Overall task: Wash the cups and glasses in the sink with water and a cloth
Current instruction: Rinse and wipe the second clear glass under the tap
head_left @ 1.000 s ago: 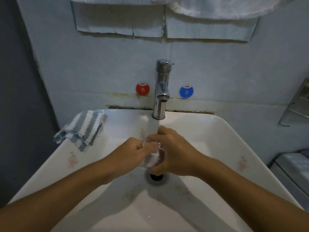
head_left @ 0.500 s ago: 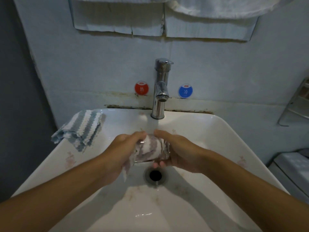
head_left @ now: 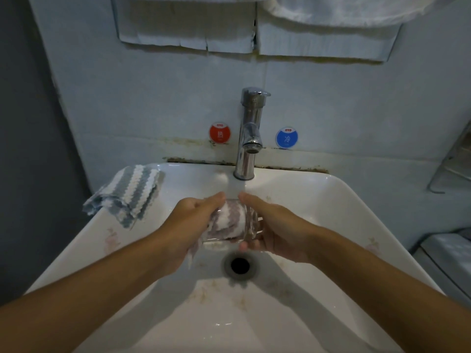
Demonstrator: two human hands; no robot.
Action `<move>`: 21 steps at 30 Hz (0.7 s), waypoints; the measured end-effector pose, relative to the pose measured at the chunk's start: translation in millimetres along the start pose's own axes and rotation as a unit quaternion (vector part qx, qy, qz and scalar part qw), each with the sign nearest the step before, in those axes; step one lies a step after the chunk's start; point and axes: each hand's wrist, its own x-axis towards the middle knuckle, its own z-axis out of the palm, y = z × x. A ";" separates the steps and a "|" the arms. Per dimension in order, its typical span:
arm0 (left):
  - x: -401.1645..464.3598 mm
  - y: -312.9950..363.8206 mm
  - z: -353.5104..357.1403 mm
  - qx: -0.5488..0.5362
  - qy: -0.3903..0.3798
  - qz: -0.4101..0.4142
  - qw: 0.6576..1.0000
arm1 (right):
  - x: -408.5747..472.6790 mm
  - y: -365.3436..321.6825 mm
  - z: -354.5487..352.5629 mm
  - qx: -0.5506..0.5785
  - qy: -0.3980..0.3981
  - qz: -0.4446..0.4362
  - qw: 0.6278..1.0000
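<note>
— What do we have in our hands?

— Our right hand [head_left: 275,225] curls around a clear glass [head_left: 251,224], lying on its side above the drain [head_left: 239,265], at about 12 o'clock from it. Our left hand [head_left: 191,220] grips a striped cloth [head_left: 226,220] that is stuffed into the glass, with a corner hanging down below the palm.

— And the glass holds only the cloth?

— The cloth fills most of it; whether water sits inside, we cannot tell.

— What about the sink [head_left: 331,200]?

— The white basin holds our hands and the glass near its middle. The chrome tap [head_left: 251,133] stands at 12 o'clock on the rim, a stream falling from it toward the glass. A second striped cloth [head_left: 130,194] drapes over the rim at 10 o'clock, well apart from our hands.

— Anything on the wall?

— A red sticker [head_left: 219,133] and a blue sticker [head_left: 287,138] flank the tap.
</note>
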 end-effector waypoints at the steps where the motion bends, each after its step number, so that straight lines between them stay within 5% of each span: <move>1: -1.4 2.0 -1.3 -0.014 0.001 -0.011 1.000 | 0.2 0.0 -0.4 0.003 0.000 -0.012 1.000; 7: -0.9 5.4 -4.3 -0.025 0.036 -0.018 0.999 | 4.6 1.4 1.4 0.007 -0.011 -0.100 0.995; 13: 0.2 3.1 -1.0 0.004 0.039 -0.007 0.999 | -0.7 -1.7 1.1 -0.001 -0.001 0.016 1.000; 21: -0.7 7.1 -1.1 -0.037 0.026 0.003 0.999 | 4.1 -0.5 0.2 0.007 -0.016 -0.077 0.997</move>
